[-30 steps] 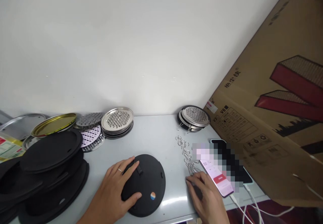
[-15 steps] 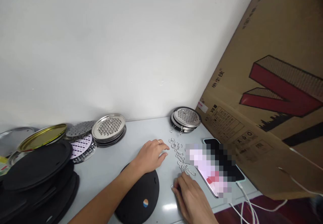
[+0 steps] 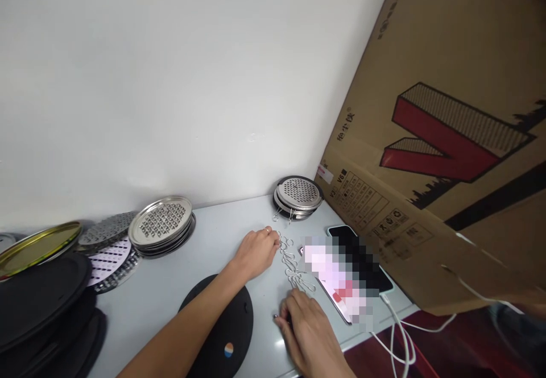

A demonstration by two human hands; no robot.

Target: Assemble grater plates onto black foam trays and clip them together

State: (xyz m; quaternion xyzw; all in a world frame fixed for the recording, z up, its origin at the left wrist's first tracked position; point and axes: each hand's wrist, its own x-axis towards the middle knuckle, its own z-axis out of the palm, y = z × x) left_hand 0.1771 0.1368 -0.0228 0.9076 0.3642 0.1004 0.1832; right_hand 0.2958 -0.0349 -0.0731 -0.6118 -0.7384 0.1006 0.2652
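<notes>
Wire hooks (image 3: 292, 264), some ringed at one end, strewn in a narrow line on the worktop (image 3: 228, 221), right beside the left hand (image 3: 258, 252). At far left, black round lids (image 3: 40, 301) stacked unevenly, partly out of view. Behind them, a gold-coloured lid (image 3: 42, 247), tilted. Next, a grey perforated plate (image 3: 106, 228) and, lower, a white slotted plate (image 3: 111, 260). Then, near the wall, a pile of metal grater discs (image 3: 160, 223). Nearer, a black disc (image 3: 239, 332) with a small coloured sticker (image 3: 228, 349), lying flat, partly hidden by the left forearm. At the far end of the hooks, left fingers curled in; cannot tell whether gripping one. At their near end, the right hand (image 3: 309, 329), fingers bent, a tiny shiny bit at the thumb tip; cannot tell whether pinched. Beyond, a second stack of discs (image 3: 298, 192), wire loops (image 3: 276, 216) at its front. Further right, two phones (image 3: 336, 293), partly pixelated, with white cables (image 3: 401, 341). At far right, a large cardboard box (image 3: 469, 213).
</notes>
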